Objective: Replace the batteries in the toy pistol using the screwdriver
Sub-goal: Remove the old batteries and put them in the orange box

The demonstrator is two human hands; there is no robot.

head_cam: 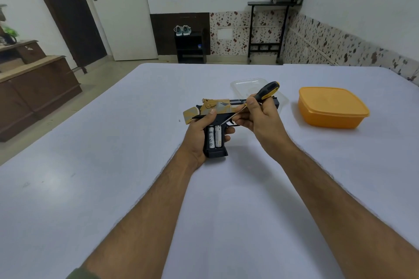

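Toy pistol (221, 110) of gold-and-black plastic is held above the white-covered table (113, 165), its grip wrapped by the left hand (199, 136), with two white cylindrical batteries (215, 136) showing side by side in the uncovered grip compartment. The right hand (256, 118) pinches the black-and-yellow-handled screwdriver (254, 99), whose thin metal tip seems to touch the top of the right-hand battery. An orange lidded plastic box (332, 107) sits well apart to the right, a clear plastic tray (254, 84) behind the pistol.

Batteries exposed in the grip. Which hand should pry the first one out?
Right hand: it holds the screwdriver, tip at the top of the batteries. Left hand is busy gripping the pistol.
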